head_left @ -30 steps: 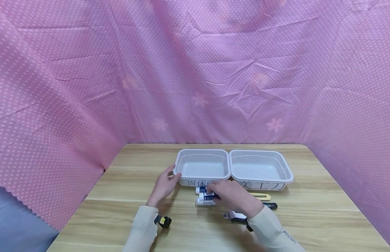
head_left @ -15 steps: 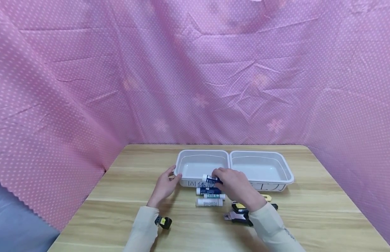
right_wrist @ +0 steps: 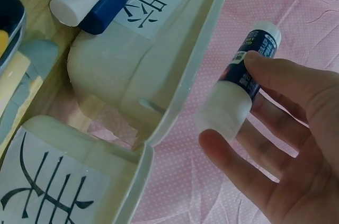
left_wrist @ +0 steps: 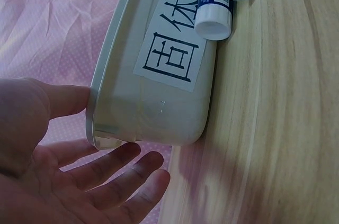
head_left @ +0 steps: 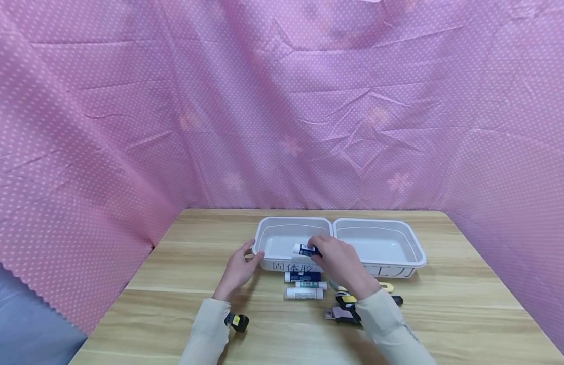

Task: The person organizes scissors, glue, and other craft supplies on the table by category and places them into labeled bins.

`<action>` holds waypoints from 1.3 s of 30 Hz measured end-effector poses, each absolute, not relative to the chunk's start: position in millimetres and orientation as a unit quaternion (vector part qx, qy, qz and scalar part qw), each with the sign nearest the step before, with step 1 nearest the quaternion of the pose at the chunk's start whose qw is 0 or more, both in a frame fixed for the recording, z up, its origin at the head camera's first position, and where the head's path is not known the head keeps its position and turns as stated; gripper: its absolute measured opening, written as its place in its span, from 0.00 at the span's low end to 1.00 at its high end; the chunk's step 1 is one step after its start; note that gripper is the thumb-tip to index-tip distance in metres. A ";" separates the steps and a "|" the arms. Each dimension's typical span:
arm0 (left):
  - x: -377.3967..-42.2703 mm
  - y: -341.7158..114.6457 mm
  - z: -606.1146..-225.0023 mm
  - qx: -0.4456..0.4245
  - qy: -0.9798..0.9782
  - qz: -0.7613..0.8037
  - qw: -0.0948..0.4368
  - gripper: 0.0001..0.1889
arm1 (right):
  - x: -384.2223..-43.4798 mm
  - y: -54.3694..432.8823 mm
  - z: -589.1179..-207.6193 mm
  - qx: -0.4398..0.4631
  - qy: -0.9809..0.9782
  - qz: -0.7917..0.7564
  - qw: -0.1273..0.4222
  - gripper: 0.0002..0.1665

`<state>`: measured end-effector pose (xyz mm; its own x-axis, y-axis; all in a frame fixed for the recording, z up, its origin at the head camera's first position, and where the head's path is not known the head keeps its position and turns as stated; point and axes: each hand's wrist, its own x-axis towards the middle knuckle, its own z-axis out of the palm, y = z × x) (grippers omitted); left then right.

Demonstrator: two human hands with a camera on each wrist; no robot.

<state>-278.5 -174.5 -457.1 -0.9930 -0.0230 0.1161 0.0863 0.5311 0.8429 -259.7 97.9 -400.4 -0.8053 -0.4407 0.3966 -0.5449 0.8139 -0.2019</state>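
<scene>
My right hand (head_left: pixel 343 261) pinches a blue glue stick with a white cap (head_left: pixel 304 250) between thumb and fingers, above the front rim of the left white plastic box (head_left: pixel 293 219). In the right wrist view the glue stick (right_wrist: pixel 241 75) slants, with its translucent end toward the lower fingers. My left hand (head_left: pixel 237 268) holds the left end of the same box, thumb on the rim and fingertips at the end wall. In front of it lie a blue glue stick (head_left: pixel 302 277), a white-and-green one (head_left: pixel 311 285) and a white one (head_left: pixel 304 293).
A second white box (head_left: pixel 377 220) adjoins the first on the right; both carry printed front labels. Under my right forearm lie several utility knives, among them a pinkish-grey one (head_left: pixel 343 315) and a yellow one (head_left: pixel 385 287). A pink dotted curtain (head_left: pixel 282 126) stands behind the table.
My right hand has lifted the blue glue stick from the row on the table up to the left box's front rim. The left hand stays at the box.
</scene>
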 end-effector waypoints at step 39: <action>-284.1 -177.8 -460.0 -0.022 -0.870 -0.488 0.065 0.31 | -295.2 80.4 -423.5 0.247 -0.931 0.162 0.216 0.13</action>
<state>-284.1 -177.8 -460.0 -0.9906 -0.0242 0.1344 0.1022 0.5222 0.8467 -295.2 80.4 -423.5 -0.7850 -0.3897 0.4815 -0.5297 0.8253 -0.1956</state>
